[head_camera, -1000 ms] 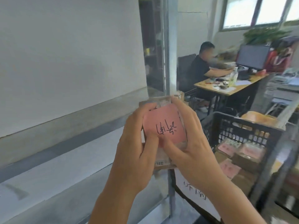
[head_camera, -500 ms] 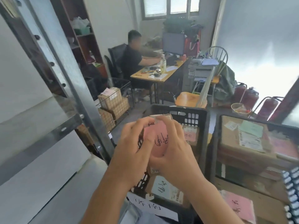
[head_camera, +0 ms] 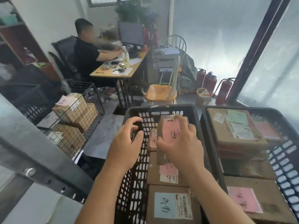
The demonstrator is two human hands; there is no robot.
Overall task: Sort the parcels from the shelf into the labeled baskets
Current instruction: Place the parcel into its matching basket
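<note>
My right hand [head_camera: 181,146] grips a small cardboard parcel with a pink handwritten label [head_camera: 169,131], held over the inside of the middle black plastic basket [head_camera: 137,110]. My left hand [head_camera: 127,141] hovers over the basket's left wall, fingers spread and curled, holding nothing. Below in that basket lie a parcel with a pink and white label [head_camera: 166,173] and a parcel with a blue label [head_camera: 171,206]. A second black basket [head_camera: 288,152] to the right holds larger boxes with green, white and pink labels.
The grey metal shelf frame [head_camera: 32,152] runs along the left. A wire basket with boxes [head_camera: 76,113] stands on the floor at left. Beyond are a wooden chair [head_camera: 161,92], a desk with a seated person [head_camera: 87,54], a waste bin and fire extinguishers [head_camera: 208,80].
The view swung from the shelf to the baskets. My left hand let go of the pink-labelled parcel, and my right hand alone carried it over the middle basket.
</note>
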